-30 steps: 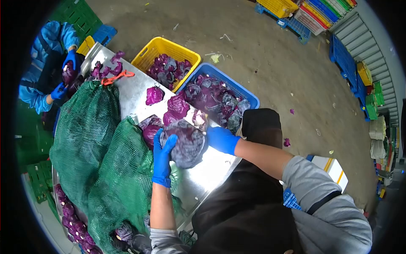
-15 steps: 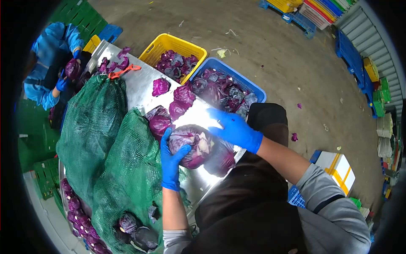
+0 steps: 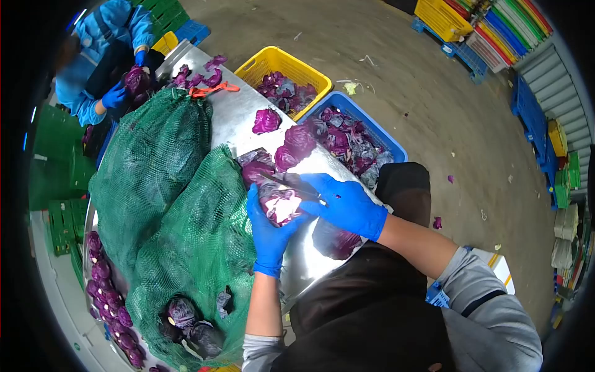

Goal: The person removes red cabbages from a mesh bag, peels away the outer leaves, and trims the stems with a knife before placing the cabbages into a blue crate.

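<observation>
The red cabbage (image 3: pixel 280 201) sits in the middle of the steel table (image 3: pixel 232 121), just off the near edge, its cut face pale and turned up; my left hand (image 3: pixel 268 232) cups it from the near side, the gloved fingers wrapped up around its left flank and gripping it; my right hand (image 3: pixel 344 204) lies against its right side, fingers clenched on a knife (image 3: pixel 288 184) whose dark blade runs across the top of the head toward the far left. A loose outer leaf (image 3: pixel 334 239) lies just near my right wrist at the table's edge; two more trimmed heads (image 3: pixel 297 141) rest a little farther off, and a single piece (image 3: pixel 266 121) beyond them. To the left, two green net sacks (image 3: pixel 155 161) of cabbages are heaped on the table, the nearer one touching my left forearm. On the floor beyond the table, a blue crate (image 3: pixel 398 150) and a yellow crate (image 3: pixel 282 56) hold purple leaves. At the far left a co-worker's gloved hands (image 3: pixel 118 94) hold another cabbage.
</observation>
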Tool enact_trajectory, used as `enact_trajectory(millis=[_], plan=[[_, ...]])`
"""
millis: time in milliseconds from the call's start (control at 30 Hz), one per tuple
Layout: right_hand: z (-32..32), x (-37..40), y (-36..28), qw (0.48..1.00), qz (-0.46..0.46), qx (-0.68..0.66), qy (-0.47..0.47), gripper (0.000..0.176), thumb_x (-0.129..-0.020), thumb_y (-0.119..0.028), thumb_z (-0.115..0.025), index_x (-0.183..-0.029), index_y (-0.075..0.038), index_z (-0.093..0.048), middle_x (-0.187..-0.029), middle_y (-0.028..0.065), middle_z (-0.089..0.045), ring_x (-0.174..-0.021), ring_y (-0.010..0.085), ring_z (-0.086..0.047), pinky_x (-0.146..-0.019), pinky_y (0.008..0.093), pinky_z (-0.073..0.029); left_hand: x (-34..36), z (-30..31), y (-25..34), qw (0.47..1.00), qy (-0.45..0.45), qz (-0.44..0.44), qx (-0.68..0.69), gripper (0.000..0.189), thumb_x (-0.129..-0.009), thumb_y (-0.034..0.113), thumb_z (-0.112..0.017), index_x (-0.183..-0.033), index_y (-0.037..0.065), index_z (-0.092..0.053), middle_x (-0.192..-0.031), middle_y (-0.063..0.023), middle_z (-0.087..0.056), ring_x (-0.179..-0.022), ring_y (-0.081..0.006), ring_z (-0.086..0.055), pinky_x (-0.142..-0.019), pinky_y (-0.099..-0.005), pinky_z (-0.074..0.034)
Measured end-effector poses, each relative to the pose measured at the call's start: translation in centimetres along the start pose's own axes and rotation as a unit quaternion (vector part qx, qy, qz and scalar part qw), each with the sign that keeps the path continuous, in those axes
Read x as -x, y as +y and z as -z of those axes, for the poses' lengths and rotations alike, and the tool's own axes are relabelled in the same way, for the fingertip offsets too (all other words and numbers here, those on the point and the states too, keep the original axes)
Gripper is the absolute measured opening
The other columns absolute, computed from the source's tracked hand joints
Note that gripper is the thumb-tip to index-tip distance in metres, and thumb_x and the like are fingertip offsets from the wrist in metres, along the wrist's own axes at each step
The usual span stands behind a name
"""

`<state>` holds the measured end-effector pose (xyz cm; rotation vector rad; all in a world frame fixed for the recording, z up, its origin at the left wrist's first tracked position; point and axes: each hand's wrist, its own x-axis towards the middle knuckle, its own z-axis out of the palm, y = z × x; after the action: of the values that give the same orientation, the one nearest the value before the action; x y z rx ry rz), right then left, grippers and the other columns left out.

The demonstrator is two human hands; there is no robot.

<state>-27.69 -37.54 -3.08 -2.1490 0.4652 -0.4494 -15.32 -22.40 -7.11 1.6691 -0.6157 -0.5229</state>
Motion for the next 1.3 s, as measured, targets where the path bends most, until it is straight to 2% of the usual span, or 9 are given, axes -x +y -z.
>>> enact_trajectory(millis=[100,133,400,633,833,900,967,1033,1300], plan=[[-1.9,-1.7,0.4,0.994,-0.004,0.099,-0.045,0.044,-0.088,-0.038,-0.060,-0.124,-0.013,-0.056,-0.113,0.0148,-0.061,-0.088,0.0288,-0.065,-0.074,0.0383,-0.053,-1.3,0.0,0.7,0.994,-0.075,-0.028,-0.080,0.116,-0.051,0.024,-0.092,-0.140,-0.003,-0.024,-0.131,-0.0171,-0.040,-0.121,-0.0258,-0.044,-0.103,-0.0358,-0.039],[-1.9,-2.4,2.6,0.942,0.231,0.241,-0.039,0.042,-0.091,-0.036,-0.054,-0.127,-0.014,-0.055,-0.117,0.0130,-0.060,-0.092,0.0283,-0.065,-0.076,0.0387,-0.053,-1.5,0.3,-0.3,0.990,-0.094,-0.052,-0.090,0.119,-0.047,0.026,-0.093,-0.140,-0.003,-0.024,-0.130,-0.0172,-0.041,-0.121,-0.0248,-0.044,-0.103,-0.0346,-0.039],[-3.6,-6.3,5.5,0.942,0.221,0.250,-0.049,0.036,-0.083,-0.024,-0.058,-0.119,-0.023,-0.054,-0.113,0.0001,-0.058,-0.079,0.0213,-0.064,-0.062,0.0368,-0.054,-3.4,1.6,0.1,0.989,-0.128,0.070,0.038,0.124,-0.049,0.029,-0.093,-0.142,-0.005,-0.018,-0.135,-0.0193,-0.039,-0.122,-0.0252,-0.045,-0.104,-0.0357,-0.039],[0.8,-5.6,11.0,0.968,0.055,0.243,-0.035,0.016,-0.082,-0.024,-0.059,-0.091,-0.012,-0.065,-0.078,0.0124,-0.065,-0.073,0.0313,-0.064,-0.064,0.0409,-0.052,-1.9,2.5,1.2,0.953,-0.223,-0.109,-0.173,0.117,-0.048,0.035,-0.090,-0.144,0.005,-0.028,-0.145,-0.0192,-0.032,-0.135,-0.0341,-0.031,-0.113,-0.0400,-0.024],[3.9,-3.0,6.6,0.983,-0.127,0.128,-0.019,0.057,-0.082,-0.039,-0.064,-0.129,-0.010,-0.050,-0.098,0.0194,-0.066,-0.088,0.0350,-0.065,-0.075,0.0434,-0.051,-2.7,3.0,1.5,0.950,-0.267,-0.082,-0.138,0.119,-0.049,0.036,-0.088,-0.145,0.006,-0.025,-0.148,-0.0218,-0.026,-0.140,-0.0354,-0.021,-0.114,-0.0420,-0.021],[0.9,-2.8,3.9,0.994,0.093,0.064,-0.002,0.070,-0.086,-0.043,-0.060,-0.142,-0.009,-0.036,-0.120,0.0204,-0.059,-0.105,0.0323,-0.060,-0.090,0.0406,-0.046,-3.3,2.8,2.5,0.945,-0.260,-0.115,-0.163,0.122,-0.049,0.037,-0.088,-0.146,0.006,-0.022,-0.151,-0.0230,-0.018,-0.142,-0.0360,-0.015,-0.114,-0.0436,-0.019],[-1.0,-2.3,4.6,0.990,0.050,0.047,-0.123,0.064,-0.088,-0.043,-0.057,-0.139,-0.008,-0.041,-0.129,0.0204,-0.053,-0.111,0.0339,-0.056,-0.096,0.0398,-0.042,-2.2,2.7,1.6,0.949,-0.233,-0.123,-0.172,0.123,-0.049,0.036,-0.087,-0.147,0.005,-0.019,-0.152,-0.0250,-0.012,-0.142,-0.0377,-0.011,-0.114,-0.0448,-0.018],[-0.1,-2.1,1.7,0.989,-0.013,0.060,-0.131,0.065,-0.090,-0.043,-0.055,-0.141,-0.008,-0.037,-0.127,0.0210,-0.054,-0.103,0.0336,-0.060,-0.088,0.0400,-0.048,-0.1,1.7,0.9,0.981,-0.074,-0.030,-0.174,0.124,-0.050,0.039,-0.087,-0.147,0.003,-0.018,-0.151,-0.0275,-0.010,-0.142,-0.0398,-0.011,-0.114,-0.0452,-0.017],[-1.7,-2.3,-0.9,0.934,-0.105,0.278,-0.201,0.063,-0.092,-0.040,-0.052,-0.142,-0.007,-0.033,-0.137,0.0273,-0.041,-0.086,0.0367,-0.064,-0.072,0.0438,-0.052,-1.3,-1.4,1.0,0.974,-0.029,0.019,-0.225,0.128,-0.055,0.051,-0.084,-0.143,-0.008,-0.014,-0.144,-0.0334,-0.023,-0.135,-0.0442,-0.027,-0.110,-0.0430,-0.028]])
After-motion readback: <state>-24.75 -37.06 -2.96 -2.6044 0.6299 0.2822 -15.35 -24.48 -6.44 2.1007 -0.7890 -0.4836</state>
